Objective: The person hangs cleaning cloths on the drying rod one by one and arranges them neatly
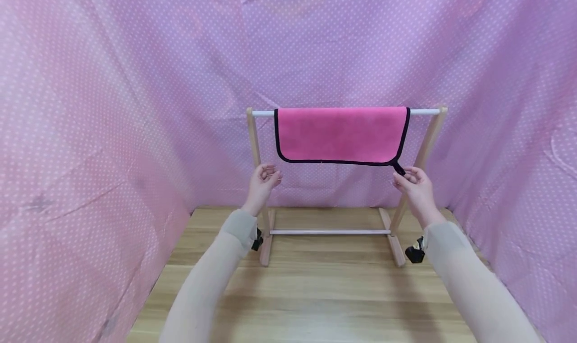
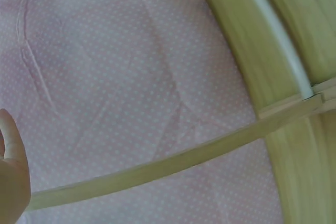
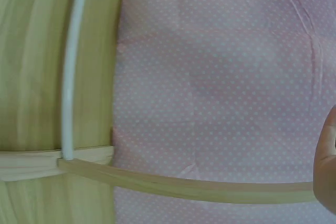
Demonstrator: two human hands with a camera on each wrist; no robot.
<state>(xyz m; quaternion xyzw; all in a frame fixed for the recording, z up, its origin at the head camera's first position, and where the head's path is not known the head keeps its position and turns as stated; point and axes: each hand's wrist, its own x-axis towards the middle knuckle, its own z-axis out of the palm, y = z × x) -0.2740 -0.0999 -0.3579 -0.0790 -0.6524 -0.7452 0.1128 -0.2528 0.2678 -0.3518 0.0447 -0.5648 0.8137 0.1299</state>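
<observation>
A pink cloth (image 1: 340, 135) with black edging hangs over the white top bar (image 1: 424, 112) of a wooden rack (image 1: 253, 137). From its lower right corner sticks out a short black loop (image 1: 398, 168). My right hand (image 1: 415, 187) pinches that loop between thumb and fingers. Below the cloth's lower left corner, my left hand (image 1: 263, 184) is beside the rack's left post, its fingers loosely bent and holding nothing. Only part of the left hand (image 2: 13, 174) shows in the left wrist view, and a sliver of the right hand (image 3: 326, 166) in the right wrist view.
The rack stands on a wood-grain tabletop (image 1: 315, 288), its feet joined by a white lower bar (image 1: 329, 232). Pink dotted curtains (image 1: 135, 107) enclose the back and both sides. Black wrist devices, including one at the right cuff (image 1: 415, 252), hang beneath the sleeves.
</observation>
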